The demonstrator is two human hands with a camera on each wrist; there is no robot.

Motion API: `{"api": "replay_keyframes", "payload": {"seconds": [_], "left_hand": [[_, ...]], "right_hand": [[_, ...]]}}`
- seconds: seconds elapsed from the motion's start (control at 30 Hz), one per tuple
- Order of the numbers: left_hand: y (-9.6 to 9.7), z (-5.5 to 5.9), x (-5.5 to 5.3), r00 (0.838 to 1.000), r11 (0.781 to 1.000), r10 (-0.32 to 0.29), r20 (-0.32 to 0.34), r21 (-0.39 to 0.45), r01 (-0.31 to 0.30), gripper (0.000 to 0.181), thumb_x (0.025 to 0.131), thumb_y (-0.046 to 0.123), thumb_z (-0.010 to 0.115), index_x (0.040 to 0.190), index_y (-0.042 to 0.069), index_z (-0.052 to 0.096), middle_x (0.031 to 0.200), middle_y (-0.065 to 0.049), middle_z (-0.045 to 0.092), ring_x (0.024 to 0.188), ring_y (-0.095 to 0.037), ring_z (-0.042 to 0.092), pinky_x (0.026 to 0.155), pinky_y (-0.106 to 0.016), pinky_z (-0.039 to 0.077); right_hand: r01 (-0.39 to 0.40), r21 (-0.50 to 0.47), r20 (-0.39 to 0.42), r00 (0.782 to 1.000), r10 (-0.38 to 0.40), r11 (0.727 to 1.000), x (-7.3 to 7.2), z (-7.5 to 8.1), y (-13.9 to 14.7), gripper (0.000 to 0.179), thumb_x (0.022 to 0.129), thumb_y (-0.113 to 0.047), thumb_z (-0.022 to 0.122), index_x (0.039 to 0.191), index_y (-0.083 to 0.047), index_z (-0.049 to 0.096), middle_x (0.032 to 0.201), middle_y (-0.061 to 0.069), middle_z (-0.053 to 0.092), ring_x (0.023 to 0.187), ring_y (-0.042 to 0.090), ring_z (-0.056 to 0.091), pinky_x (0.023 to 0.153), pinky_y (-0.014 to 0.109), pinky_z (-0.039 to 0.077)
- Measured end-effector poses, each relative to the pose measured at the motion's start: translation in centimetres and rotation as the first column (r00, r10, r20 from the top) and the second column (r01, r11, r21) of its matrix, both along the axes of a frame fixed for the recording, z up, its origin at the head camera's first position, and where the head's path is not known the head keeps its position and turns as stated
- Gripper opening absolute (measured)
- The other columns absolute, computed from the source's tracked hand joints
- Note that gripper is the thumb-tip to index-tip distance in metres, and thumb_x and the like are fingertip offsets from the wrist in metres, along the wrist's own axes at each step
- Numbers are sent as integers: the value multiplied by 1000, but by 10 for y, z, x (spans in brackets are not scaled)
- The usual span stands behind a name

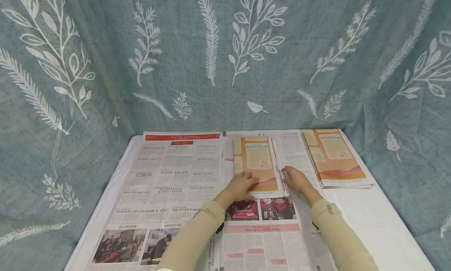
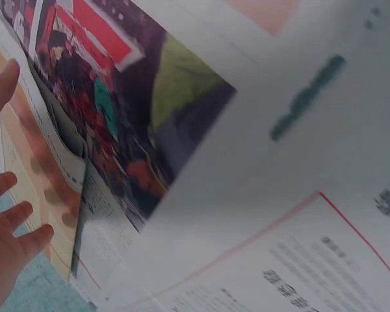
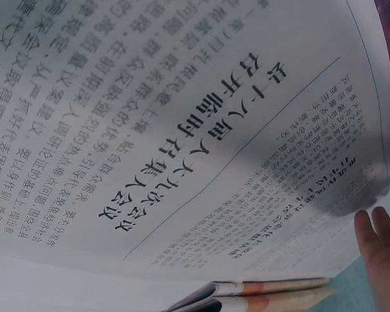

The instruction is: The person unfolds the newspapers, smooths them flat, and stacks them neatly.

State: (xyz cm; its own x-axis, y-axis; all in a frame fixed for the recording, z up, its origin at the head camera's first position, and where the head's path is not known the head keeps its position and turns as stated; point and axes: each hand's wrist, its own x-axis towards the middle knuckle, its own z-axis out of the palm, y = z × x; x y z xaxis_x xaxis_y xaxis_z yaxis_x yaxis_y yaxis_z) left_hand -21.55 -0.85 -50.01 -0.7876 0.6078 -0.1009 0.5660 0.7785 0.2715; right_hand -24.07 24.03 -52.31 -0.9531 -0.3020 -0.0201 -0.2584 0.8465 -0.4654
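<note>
A folded newspaper (image 1: 251, 157) with an orange and yellow printed page lies on the spread newspaper (image 1: 169, 200), right of its middle fold. My left hand (image 1: 242, 186) rests on its lower left part, fingers spread; in the left wrist view the fingers (image 2: 36, 240) lie over the orange page. At the folded newspaper's right edge is my right hand (image 1: 297, 180), its fingertips beside the loose inner sheets. The right wrist view shows its extended fingers (image 3: 370, 234) at the frame's right side, over printed text.
A stack of similar folded newspapers (image 1: 334, 157) lies at the far right of the white table (image 1: 384, 232). Blue-green cloth (image 1: 218, 106) with white leaf prints hangs behind and at both sides. Photos are printed on the spread sheets near the forearms.
</note>
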Motion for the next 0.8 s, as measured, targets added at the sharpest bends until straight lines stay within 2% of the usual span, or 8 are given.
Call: {"api": "replay_keyframes", "payload": {"seconds": [0.17,0.23,0.37,0.53,0.63,0.67,0.73,0.8], "left_hand": [[8,-5,1,995,997,69,67,-39,-67,82,71,45,78,142,22,43,151,-15,33,139,-45,25,111,-60,23],[10,-8,1,992,994,93,89,-62,-88,85,70,46,79,143,23,41,153,-14,29,141,-44,20,112,-61,19],[13,-12,-1,988,987,128,81,-104,-119,88,69,46,79,144,23,39,154,-15,26,142,-42,20,113,-59,22],[13,-17,-1,974,980,189,127,-81,-180,93,68,43,81,145,20,37,156,-17,20,142,-41,21,112,-57,25],[13,-19,0,966,978,209,154,-42,-205,97,65,40,84,146,16,36,155,-18,23,141,-42,23,111,-58,26],[14,-19,1,965,977,213,155,-28,-211,98,65,39,85,145,15,36,154,-18,25,140,-42,24,111,-58,26],[14,-18,0,965,976,214,152,-1,-217,99,64,36,86,145,12,36,152,-18,29,139,-43,25,110,-59,26],[14,-17,-2,965,975,214,150,19,-220,99,63,34,87,145,10,36,150,-18,33,138,-43,27,110,-59,26]], "right_hand": [[-49,9,35,998,49,999,2,-2,2,44,87,-6,62,126,11,49,136,36,41,125,51,41,107,57,33],[-74,24,88,994,72,997,2,-1,3,49,89,-6,60,131,11,44,140,37,34,130,52,34,108,58,28],[-121,55,169,979,110,991,1,-1,4,54,92,-6,55,138,13,33,145,39,21,134,55,20,111,61,20],[-138,65,161,979,126,988,1,-2,3,57,90,-8,58,137,13,35,143,41,21,132,57,21,109,62,21],[-111,40,209,973,100,993,1,-5,5,59,89,-11,60,139,10,35,145,38,19,134,56,18,110,62,20],[-111,22,211,972,103,994,-3,-13,9,60,89,-13,60,139,9,35,146,38,18,134,56,17,110,63,19],[-113,-9,211,971,113,994,-17,-39,22,62,91,-19,60,143,4,33,149,34,15,136,54,12,111,63,16],[-171,-44,124,977,175,984,-42,-90,44,65,94,-32,54,148,-8,27,154,25,8,141,46,4,116,55,9]]}}
